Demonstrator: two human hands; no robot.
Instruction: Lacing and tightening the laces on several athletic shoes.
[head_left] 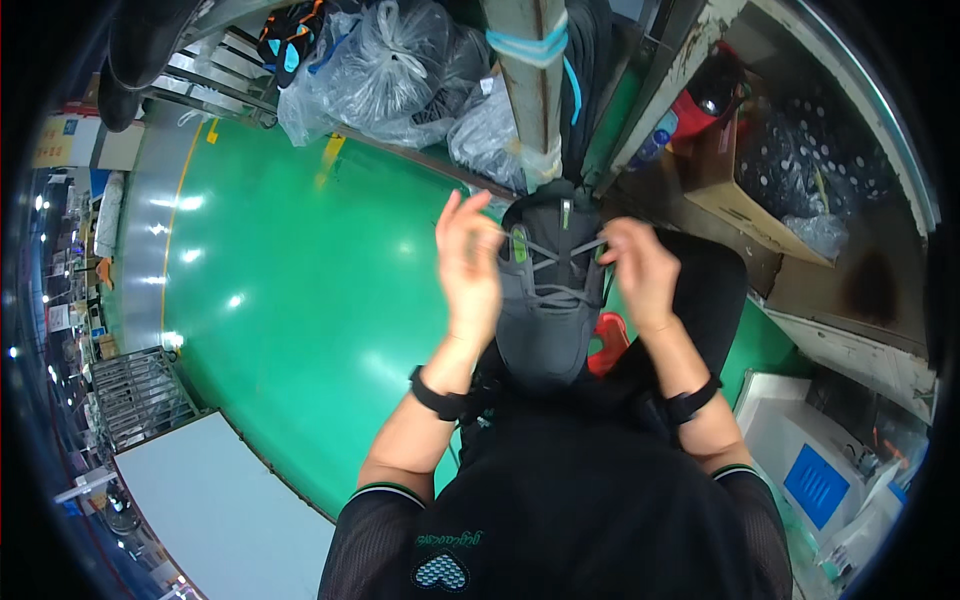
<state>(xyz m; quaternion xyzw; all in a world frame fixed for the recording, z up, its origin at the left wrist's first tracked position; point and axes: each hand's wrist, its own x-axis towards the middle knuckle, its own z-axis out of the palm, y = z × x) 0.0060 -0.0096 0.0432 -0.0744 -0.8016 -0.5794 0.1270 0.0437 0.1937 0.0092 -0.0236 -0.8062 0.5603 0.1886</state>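
1. Centrally, a dark grey lace-up sneaker (545, 340) sits just before the torso, toe toward the body.
2. Left hand (468, 262): thumb and forefinger pinch the grey shoelace (558, 294) on that side, other fingers raised, slightly blurred.
3. Right hand (640, 272): fingertips pinch the lace's opposite side.
4. Beside the toe shows something red (608, 340), perhaps a stool, mostly hidden.
5. Beyond the heel stands a post (527, 110).

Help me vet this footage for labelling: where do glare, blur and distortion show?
Head view: bright glare spots on the green floor; head view: left hand and right hand motion-blurred, the grey shoe clearer; head view: fisheye curving the edge of the white tabletop, with black corners.
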